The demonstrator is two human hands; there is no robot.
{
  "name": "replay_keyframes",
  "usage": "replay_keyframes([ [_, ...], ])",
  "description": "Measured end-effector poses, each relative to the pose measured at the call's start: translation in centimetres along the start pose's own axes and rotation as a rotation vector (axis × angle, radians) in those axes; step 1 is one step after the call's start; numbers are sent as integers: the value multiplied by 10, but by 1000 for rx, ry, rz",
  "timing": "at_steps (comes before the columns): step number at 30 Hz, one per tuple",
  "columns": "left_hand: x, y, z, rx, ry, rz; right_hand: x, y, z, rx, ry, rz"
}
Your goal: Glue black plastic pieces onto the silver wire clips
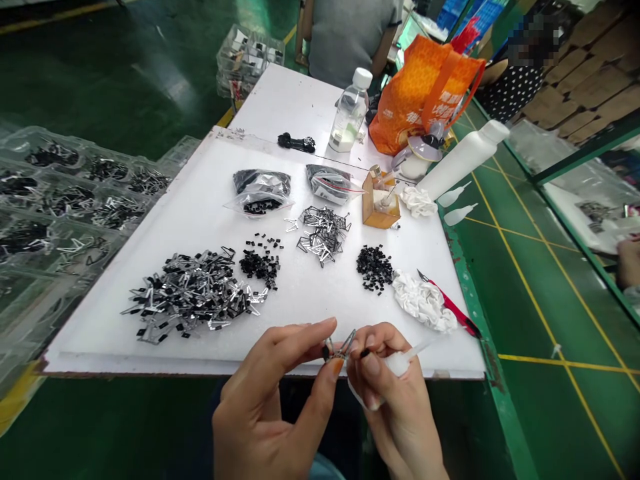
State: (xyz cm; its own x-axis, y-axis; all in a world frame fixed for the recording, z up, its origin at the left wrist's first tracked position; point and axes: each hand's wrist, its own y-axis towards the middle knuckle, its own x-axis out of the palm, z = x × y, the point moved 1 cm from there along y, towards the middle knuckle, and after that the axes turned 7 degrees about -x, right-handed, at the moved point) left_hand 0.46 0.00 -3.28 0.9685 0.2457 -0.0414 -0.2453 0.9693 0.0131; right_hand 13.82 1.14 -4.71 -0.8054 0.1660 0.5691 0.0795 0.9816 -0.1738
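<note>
My left hand point(280, 393) pinches a small V-shaped metal clip point(346, 345) between thumb and fingers, above the table's front edge. A dark bit shows at the clip's end by my fingertips. Close beside it, my right hand point(395, 393) pinches a tiny black cap point(365, 353) between thumb and finger. The same hand also cradles a small white squeeze bottle point(399, 363) in its palm, its thin nozzle pointing right. Beyond my hands lie a heap of metal clips with black ends point(187, 293), a pile of black caps point(375, 268) and another pile of black caps point(260, 265).
Bare metal clips point(324, 233) lie mid-table, behind them two zip bags point(263, 190). A wooden box point(383, 200), crumpled white cloth point(423, 303), red craft knife point(453, 307), white bottle point(465, 157) and orange bag point(415, 100) line the right. Divided plastic trays point(75, 180) stand left. Co-workers sit beyond.
</note>
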Motion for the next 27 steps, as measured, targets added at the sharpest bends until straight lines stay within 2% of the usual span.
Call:
replay_keyframes([
  [4, -4, 1, -1, 130, 59, -32, 3, 1, 0, -79, -51, 21],
  [9, -2, 0, -2, 245, 89, -41, -2, -1, 0, -114, -130, -30],
  [12, -1, -1, -2, 287, 139, -53, -4, -3, -1, -130, -180, -43],
  [16, -4, -2, -2, 334, 202, -44, -5, -3, -2, -112, -228, 0],
  [21, -4, 2, 0, 406, 230, -55, -9, 0, -3, -171, -264, -73],
  [27, -4, 3, 1, 437, 217, -92, -8, 1, -5, -155, -263, -70],
])
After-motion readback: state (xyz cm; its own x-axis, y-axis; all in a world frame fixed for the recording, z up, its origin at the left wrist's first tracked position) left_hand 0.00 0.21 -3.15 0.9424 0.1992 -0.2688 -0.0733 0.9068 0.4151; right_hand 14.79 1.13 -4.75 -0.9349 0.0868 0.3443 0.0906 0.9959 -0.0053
